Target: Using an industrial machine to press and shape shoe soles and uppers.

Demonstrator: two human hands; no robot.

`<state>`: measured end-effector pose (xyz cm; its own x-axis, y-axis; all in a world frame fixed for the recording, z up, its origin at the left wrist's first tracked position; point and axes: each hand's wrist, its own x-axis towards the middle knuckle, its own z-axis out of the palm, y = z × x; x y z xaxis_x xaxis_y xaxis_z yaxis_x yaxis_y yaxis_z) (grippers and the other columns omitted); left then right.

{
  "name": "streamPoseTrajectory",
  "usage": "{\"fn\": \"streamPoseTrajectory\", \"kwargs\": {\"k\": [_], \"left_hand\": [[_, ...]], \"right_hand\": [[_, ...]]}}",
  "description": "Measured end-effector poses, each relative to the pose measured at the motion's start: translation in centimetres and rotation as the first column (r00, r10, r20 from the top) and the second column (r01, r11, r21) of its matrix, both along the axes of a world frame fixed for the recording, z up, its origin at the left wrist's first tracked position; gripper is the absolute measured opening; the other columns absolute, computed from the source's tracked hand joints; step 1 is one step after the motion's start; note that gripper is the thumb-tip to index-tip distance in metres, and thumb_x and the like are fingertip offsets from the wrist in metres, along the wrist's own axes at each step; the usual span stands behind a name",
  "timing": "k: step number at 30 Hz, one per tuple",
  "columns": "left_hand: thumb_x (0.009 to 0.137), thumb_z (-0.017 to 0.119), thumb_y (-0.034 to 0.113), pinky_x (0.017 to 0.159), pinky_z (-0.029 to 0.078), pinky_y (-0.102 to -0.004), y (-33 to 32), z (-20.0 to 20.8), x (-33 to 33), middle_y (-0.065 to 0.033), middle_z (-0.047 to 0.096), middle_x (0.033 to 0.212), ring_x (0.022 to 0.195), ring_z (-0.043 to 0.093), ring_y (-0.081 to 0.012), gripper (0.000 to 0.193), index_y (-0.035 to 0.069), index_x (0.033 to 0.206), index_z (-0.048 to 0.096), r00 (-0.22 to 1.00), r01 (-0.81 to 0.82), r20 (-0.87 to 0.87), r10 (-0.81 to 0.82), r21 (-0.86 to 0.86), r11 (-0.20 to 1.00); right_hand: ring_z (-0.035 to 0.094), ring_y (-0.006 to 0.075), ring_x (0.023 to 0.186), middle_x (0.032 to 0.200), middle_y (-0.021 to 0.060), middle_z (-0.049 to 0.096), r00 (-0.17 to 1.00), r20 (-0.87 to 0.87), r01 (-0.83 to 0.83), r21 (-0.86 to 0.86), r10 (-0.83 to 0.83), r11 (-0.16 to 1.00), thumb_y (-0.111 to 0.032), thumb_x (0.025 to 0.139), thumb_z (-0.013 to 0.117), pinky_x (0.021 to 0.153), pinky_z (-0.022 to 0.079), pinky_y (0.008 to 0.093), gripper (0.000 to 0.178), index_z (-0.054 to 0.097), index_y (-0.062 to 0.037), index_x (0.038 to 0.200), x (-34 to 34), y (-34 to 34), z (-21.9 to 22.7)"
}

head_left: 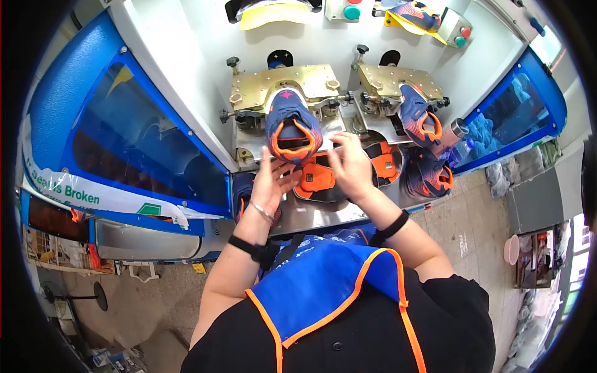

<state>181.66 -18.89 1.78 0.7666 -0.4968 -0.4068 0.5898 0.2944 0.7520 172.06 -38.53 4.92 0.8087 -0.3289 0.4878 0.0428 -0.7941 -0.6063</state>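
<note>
The navy-and-orange shoe upper (292,127) sits on the left brass clamp plate (283,87), its orange collar facing the person. Little open room lies around it: a second clamped upper (418,118) stands at 3 o'clock, loose uppers (323,180) crowd the steel worktop (323,214) at 6 o'clock. Both forearms rise from the lower edge. The left hand (272,180) holds its fingers together, upright, just below the collar. The right hand (351,166) curls beside it, fingers bent; what they pinch cannot be told.

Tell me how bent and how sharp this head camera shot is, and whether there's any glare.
Head view: strong fisheye, so the blue machine panel bows outward and the corners go black. The left hand, right hand and navy-orange shoe are fairly sharp. Bright light whitens the machine's white back wall; the rim looks softer.
</note>
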Motion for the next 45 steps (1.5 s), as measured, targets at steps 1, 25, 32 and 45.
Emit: {"fn": "streamPoseTrajectory", "kwargs": {"k": [1,25,32,45], "left_hand": [[0.092,0.041,0.07,0.079,0.055,-0.0348,0.5,-0.4,-0.6,-0.0158,0.065,0.113,0.099,0.067,-0.0255,0.077,0.0,0.119,0.058,0.998,0.018,-0.051,-0.019,-0.034,0.999],[0.098,0.05,0.008,0.101,0.046,-0.0383,1.9,8.4,-5.4,-0.0153,0.06,0.126,0.115,0.06,-0.0248,0.036,-0.005,0.131,0.051,0.928,0.372,0.162,-0.335,-0.399,0.838],[0.095,0.048,0.003,0.096,0.052,-0.0391,3.1,10.9,-2.3,-0.0167,0.064,0.119,0.106,0.066,-0.0269,0.033,-0.006,0.127,0.053,0.979,0.201,0.114,-0.166,-0.523,0.828],[0.1,0.046,0.039,0.098,0.048,-0.0459,8.0,11.6,-1.0,-0.0199,0.058,0.129,0.116,0.06,-0.033,0.057,0.014,0.149,0.031,0.953,0.267,0.265,-0.145,-0.518,0.813]], "right_hand": [[0.063,0.034,0.093,0.112,0.0149,0.06,0.995,-0.073,0.072,0.033,-0.07,0.997,-0.025,0.089,0.064,0.078,0.051,0.0413,0.032,0.056,-0.0073,0.115,-0.7,-1.4,-0.8],[0.067,0.0193,0.078,0.097,0.0097,0.066,0.908,0.152,-0.368,-0.153,0.39,0.917,-0.018,0.076,0.08,0.062,0.054,0.0297,0.028,0.066,-0.006,0.098,-12.1,-2.4,9.2],[0.053,0.0173,0.06,0.113,0.0051,0.061,0.74,0.334,-0.33,-0.576,0.583,0.748,-0.038,0.066,0.086,0.051,0.045,0.029,0.061,0.064,-0.0126,0.116,-10.4,0.6,10.2],[0.067,0.0296,0.079,0.102,0.0114,0.065,0.828,0.183,-0.362,-0.549,0.531,0.753,-0.006,0.071,0.069,0.065,0.053,0.0387,0.032,0.06,-0.0068,0.101,1.5,0.7,21.1]]}}
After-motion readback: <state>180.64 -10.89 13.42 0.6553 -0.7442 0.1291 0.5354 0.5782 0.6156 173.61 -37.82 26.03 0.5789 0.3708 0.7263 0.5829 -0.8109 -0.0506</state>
